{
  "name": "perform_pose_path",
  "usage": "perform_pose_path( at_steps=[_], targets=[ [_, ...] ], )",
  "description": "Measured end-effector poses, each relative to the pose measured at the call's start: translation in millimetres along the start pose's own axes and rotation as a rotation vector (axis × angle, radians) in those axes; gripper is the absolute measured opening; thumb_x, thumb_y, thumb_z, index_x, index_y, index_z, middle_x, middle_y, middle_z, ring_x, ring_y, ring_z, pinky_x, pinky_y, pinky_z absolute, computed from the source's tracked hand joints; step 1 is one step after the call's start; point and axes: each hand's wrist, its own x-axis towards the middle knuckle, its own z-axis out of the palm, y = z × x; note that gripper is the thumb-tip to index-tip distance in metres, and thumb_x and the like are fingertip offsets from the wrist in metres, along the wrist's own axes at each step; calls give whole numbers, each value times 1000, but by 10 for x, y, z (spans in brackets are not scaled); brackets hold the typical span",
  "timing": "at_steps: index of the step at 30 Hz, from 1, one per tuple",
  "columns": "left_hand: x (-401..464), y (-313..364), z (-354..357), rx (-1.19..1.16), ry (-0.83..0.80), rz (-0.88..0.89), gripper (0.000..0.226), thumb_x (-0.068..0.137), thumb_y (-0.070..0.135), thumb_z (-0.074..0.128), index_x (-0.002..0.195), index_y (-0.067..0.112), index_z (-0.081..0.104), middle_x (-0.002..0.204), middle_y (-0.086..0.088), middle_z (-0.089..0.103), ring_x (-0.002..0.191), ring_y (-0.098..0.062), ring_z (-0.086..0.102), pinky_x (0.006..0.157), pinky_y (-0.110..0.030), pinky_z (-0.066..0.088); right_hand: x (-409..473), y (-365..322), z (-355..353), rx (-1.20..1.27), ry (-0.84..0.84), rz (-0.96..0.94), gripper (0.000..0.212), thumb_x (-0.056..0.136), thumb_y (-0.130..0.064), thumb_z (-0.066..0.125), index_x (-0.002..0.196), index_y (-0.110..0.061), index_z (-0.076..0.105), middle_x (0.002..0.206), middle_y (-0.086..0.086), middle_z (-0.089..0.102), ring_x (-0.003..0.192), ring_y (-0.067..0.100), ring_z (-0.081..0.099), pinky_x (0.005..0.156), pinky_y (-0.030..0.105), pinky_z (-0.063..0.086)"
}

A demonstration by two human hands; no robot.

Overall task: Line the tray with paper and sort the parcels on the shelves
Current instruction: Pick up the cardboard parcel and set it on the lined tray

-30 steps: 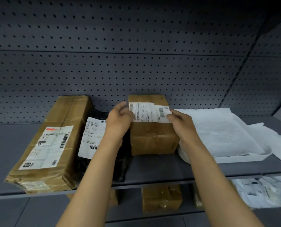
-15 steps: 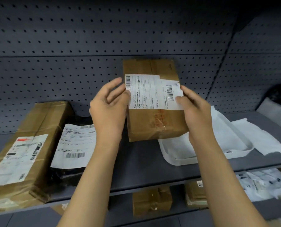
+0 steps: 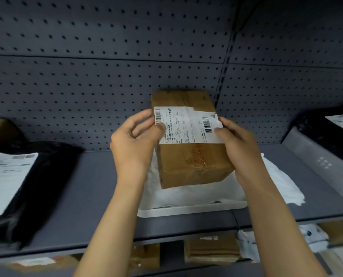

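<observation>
I hold a small brown cardboard parcel (image 3: 188, 156) with a white shipping label between both hands, above the white tray (image 3: 186, 211). My left hand (image 3: 132, 142) grips its left side and my right hand (image 3: 238, 144) grips its right side. White paper (image 3: 276, 176) lines the tray and hangs over its right edge onto the grey shelf (image 3: 98, 176). The parcel's underside is hidden, so I cannot tell whether it touches the paper.
A black plastic mailer (image 3: 36, 176) with a white label lies on the shelf at the left. Another dark parcel (image 3: 330, 128) sits at the far right. Cardboard boxes (image 3: 210, 250) and white bags (image 3: 310, 236) fill the lower shelf. A perforated grey panel backs the shelf.
Both hands lifted the small box off the shelf, then carried it right and down over the paper-lined tray. The view has shifted right, so the long box on the left has left the frame.
</observation>
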Motion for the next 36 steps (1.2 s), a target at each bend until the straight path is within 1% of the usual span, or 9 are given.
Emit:
perform_pose_path(
  at_steps=[3, 6, 8, 12, 16, 22, 27, 29, 36],
  targets=[
    [-23, -142, 120, 56, 17, -36, 34, 74, 12, 86, 96, 34, 75, 93, 4, 82, 90, -11, 78, 89, -37, 61, 95, 154, -110, -17, -38, 53, 25, 98, -24, 57, 112, -41, 69, 99, -22, 71, 89, -4, 66, 66, 16, 51],
    [-16, -290, 154, 130, 28, -80, 32, 70, 18, 88, 92, 37, 76, 93, 6, 82, 89, -11, 79, 93, -39, 59, 126, 297, -147, -46, -79, 82, 26, 99, -23, 57, 90, -46, 65, 87, -30, 66, 76, -14, 63, 60, 7, 47],
    [-23, -402, 160, 184, 19, -111, 32, 68, 20, 88, 93, 36, 77, 96, 6, 82, 90, -11, 78, 93, -38, 59, 135, 395, -148, -66, -87, 107, 26, 99, -21, 56, 91, -44, 65, 88, -29, 65, 71, -17, 61, 57, 4, 45],
    [-52, -595, 157, 217, 12, -159, 39, 68, 15, 91, 104, 24, 78, 106, 1, 80, 97, -9, 77, 92, -36, 60, 151, 569, -124, -88, -77, 130, 23, 98, -23, 56, 110, -38, 68, 113, -14, 68, 91, -10, 58, 71, 15, 43],
    [-82, -609, 188, 253, 37, -126, 38, 71, 16, 90, 106, 21, 78, 103, 5, 80, 93, -3, 76, 89, -26, 60, 235, 609, -121, -155, -100, 123, 42, 99, -23, 55, 140, -31, 54, 138, -8, 56, 114, 6, 55, 83, 19, 41],
    [-82, -470, 175, 394, -9, -31, 27, 80, 27, 83, 98, 44, 70, 102, 23, 74, 95, 2, 72, 87, -22, 57, 220, 493, -163, -292, -95, 52, 46, 101, -31, 53, 146, -34, 46, 152, -5, 48, 136, 16, 47, 110, 34, 38],
    [-2, -149, 16, 309, 0, -35, 19, 92, 26, 69, 107, 37, 74, 85, 35, 73, 86, 17, 65, 97, -30, 55, 105, 102, 16, -196, 2, -185, 37, 100, -26, 55, 134, -41, 58, 138, -11, 54, 125, 7, 50, 99, 25, 45],
    [40, 0, -116, 278, 1, -35, 20, 93, 26, 67, 110, 35, 74, 87, 34, 74, 89, 14, 66, 101, -35, 54, 34, -56, 222, -83, -48, -210, 36, 99, -22, 55, 129, -41, 61, 136, -15, 57, 122, 1, 52, 92, 16, 42],
    [96, 510, -909, 241, 83, 25, 23, 92, 26, 67, 114, 27, 74, 94, 18, 73, 91, 6, 65, 104, -36, 52, -285, -367, 1254, 40, -247, -271, 41, 95, -12, 57, 131, -31, 60, 134, -13, 61, 120, 5, 59, 93, 15, 45]
  ],
)
